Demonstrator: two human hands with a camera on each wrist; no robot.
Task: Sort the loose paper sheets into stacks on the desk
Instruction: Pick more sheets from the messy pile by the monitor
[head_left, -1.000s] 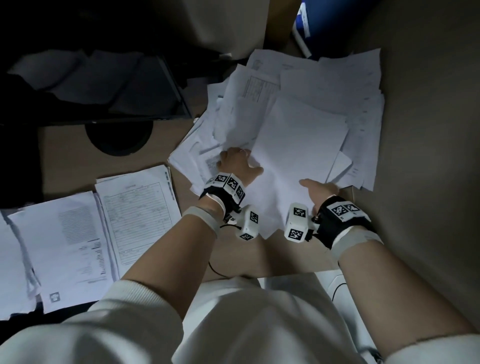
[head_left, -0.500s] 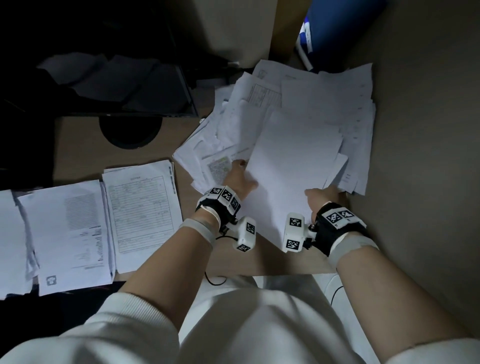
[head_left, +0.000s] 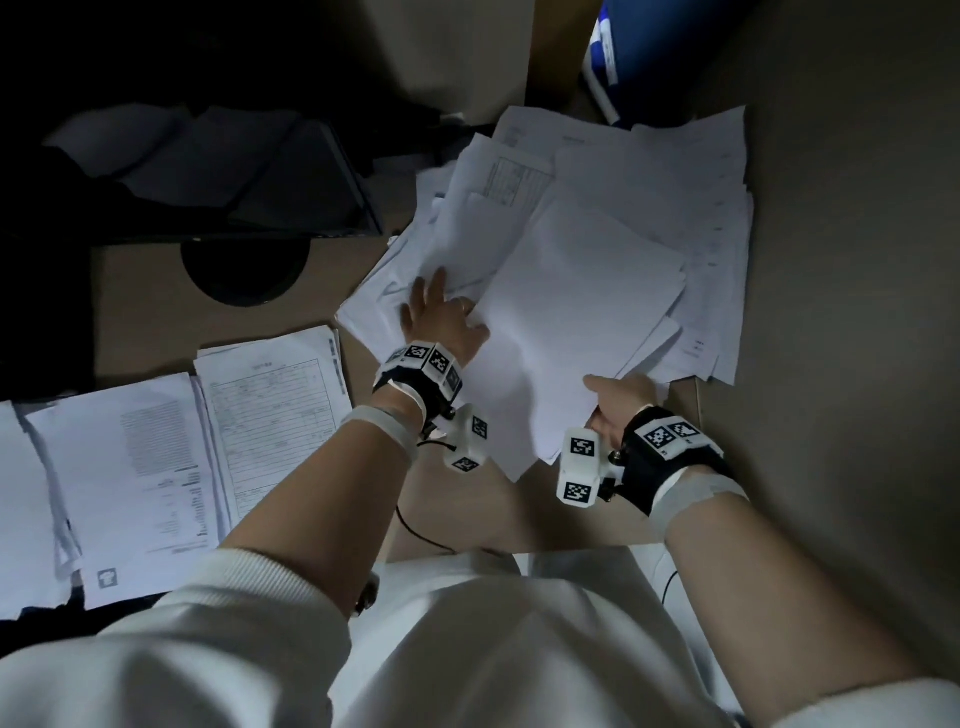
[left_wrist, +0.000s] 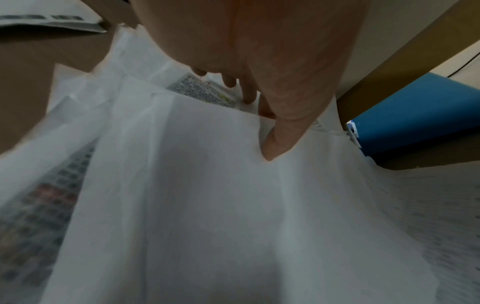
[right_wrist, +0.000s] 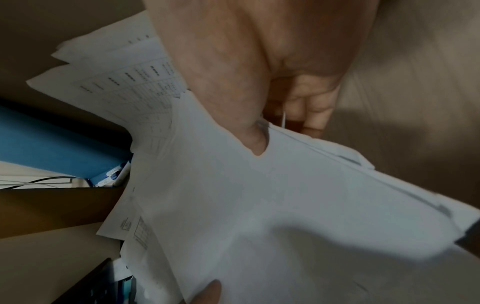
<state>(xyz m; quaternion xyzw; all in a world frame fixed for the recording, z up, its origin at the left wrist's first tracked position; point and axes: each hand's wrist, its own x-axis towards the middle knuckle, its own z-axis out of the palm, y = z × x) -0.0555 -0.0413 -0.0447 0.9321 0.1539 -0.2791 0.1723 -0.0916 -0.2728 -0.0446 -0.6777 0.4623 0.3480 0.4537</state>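
Right hand (head_left: 621, 402): pinching the near right edge of a blank white sheet bundle (head_left: 566, 332), thumb on top, fingers (right_wrist: 315, 115) curled beneath; bundle raised off the heap and bowed along its length. Left hand (head_left: 441, 322): spread flat, fingers extended onto the loose paper pile (head_left: 691, 218), thumb (left_wrist: 279, 142) pressing the left edge of the same bundle. Pile: disordered, overlapping, printed tables visible on several sheets, occupying the far right of the desk (head_left: 150, 306), against a beige wall. Sorted stacks (head_left: 156, 467): side by side at the near left of the desk, well apart from the pile, printed faces up. Blue binder (head_left: 649, 41): just beyond the pile's far edge. Dark monitor (head_left: 208, 171): far left, round base on the desk.
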